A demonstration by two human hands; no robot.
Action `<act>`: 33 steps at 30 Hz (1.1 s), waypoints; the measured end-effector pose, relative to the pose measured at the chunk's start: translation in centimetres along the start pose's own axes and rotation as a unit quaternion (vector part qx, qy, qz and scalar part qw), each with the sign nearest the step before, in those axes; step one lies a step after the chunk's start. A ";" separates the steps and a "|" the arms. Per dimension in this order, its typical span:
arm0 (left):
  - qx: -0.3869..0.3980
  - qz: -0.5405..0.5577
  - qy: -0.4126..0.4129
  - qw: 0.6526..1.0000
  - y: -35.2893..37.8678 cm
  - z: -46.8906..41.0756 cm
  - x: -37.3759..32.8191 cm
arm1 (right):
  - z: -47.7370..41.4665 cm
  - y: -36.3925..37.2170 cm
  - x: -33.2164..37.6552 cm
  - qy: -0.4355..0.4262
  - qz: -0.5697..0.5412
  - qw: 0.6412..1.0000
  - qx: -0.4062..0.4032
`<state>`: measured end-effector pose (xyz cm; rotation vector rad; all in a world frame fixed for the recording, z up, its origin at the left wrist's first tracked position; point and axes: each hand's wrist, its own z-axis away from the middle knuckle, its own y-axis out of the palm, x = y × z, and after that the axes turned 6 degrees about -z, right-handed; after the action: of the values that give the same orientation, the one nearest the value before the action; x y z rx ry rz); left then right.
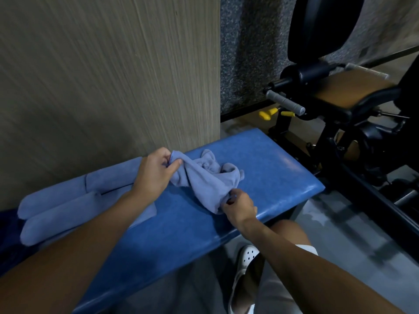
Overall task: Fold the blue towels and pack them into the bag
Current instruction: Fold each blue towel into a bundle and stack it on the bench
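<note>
We see left hand [154, 171] pinching far end of crumpled blue towel [204, 180], thumb over cloth. Right hand [238, 206] grips near end, fingers curled round it. Towel bunched between hands, resting on blue padded bench [260, 155]. Further left on bench, other blue towels [56, 207] lie beside wood-grain panel [102, 75]. Black gym machine [340, 98] stands beyond bench end.

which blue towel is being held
The crumpled towel, gripped by the left hand and right hand; the folded towels to its left lie unheld.
</note>
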<state>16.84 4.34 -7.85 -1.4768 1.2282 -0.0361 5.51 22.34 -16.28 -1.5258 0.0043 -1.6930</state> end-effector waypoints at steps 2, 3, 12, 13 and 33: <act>-0.004 0.001 0.003 1.000 -0.1 0.1 0.4 | -0.1 0.1 0.1 0.018 -0.025 1.000 0.004; -0.009 -0.001 0.004 1.000 -0.2 0.1 0.5 | -0.3 0.1 0.1 0.033 -0.052 0.998 0.010; -0.047 0.037 -0.012 0.998 -1.7 -0.4 0.0 | -0.7 -2.0 2.0 0.049 -0.239 0.970 0.007; -0.051 0.042 -0.015 0.998 -1.8 -0.4 -0.1 | -0.4 -2.2 2.4 0.038 -0.245 0.969 0.003; -0.142 0.129 -0.040 0.981 -8.8 0.3 -3.8 | 3.4 -9.6 11.3 -0.111 -0.389 0.915 -0.007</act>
<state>20.94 5.28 0.71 -1.5314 1.3921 0.3825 3.93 23.90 -1.20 -1.8592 -0.8093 -2.0868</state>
